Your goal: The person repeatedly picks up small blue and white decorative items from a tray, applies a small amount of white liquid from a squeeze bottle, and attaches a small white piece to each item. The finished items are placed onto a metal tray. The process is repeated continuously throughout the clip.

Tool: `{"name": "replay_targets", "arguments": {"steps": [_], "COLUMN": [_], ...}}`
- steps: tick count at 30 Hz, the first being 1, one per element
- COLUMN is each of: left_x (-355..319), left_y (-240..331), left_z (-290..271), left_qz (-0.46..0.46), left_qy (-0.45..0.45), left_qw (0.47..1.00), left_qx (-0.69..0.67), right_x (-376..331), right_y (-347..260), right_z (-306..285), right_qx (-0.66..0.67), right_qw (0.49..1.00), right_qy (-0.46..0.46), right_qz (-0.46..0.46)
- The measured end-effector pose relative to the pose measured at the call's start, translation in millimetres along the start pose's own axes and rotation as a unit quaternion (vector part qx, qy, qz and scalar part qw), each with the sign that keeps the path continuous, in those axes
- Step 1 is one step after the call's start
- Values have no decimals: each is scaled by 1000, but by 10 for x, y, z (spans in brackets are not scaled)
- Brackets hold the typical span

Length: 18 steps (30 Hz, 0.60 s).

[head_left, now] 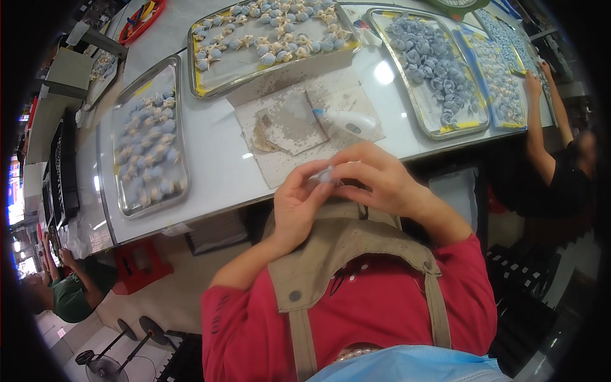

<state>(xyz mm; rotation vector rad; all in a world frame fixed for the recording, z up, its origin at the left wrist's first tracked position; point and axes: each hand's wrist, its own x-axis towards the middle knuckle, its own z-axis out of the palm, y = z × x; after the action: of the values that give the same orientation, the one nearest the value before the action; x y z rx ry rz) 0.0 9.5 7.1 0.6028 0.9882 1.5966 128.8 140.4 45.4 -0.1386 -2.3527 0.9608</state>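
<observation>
At the table's front edge, my left hand (pixel 298 207) and my right hand (pixel 375 178) meet in front of my apron. Between their fingertips they pinch a small pale blue-grey piece (pixel 325 174), mostly covered by the fingers. Just beyond lies a stained cardboard sheet (pixel 270 169) with a smeared square plate (pixel 299 121) on it. A white rounded tool with a blue tip (pixel 351 122) rests on the sheet, beyond my right hand.
Small blue-and-beige figures fill a left tray (pixel 181 121) and a far tray (pixel 191 57). Blue-grey curled pieces (pixel 433 70) lie in a right-hand tray (pixel 417 121). A co-worker's arms (pixel 538 121) reach in at the right. A red stool (pixel 141 267) stands below left.
</observation>
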Motion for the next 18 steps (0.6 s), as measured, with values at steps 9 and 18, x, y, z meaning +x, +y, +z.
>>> {"name": "replay_targets", "arguments": {"steps": [9, 18], "left_x": [-42, -64], "left_y": [-46, -11], "left_z": [-43, -10], "left_qz": [69, 72], "left_qy": [-1, 21], "left_qw": [991, 984], "left_qx": [117, 164], "right_x": [-189, -221], "right_y": [-113, -171], "right_z": [217, 197], "right_qx": [-48, -58], "right_qw": [991, 990], "right_qy": [104, 101], "right_qz": [64, 79]}}
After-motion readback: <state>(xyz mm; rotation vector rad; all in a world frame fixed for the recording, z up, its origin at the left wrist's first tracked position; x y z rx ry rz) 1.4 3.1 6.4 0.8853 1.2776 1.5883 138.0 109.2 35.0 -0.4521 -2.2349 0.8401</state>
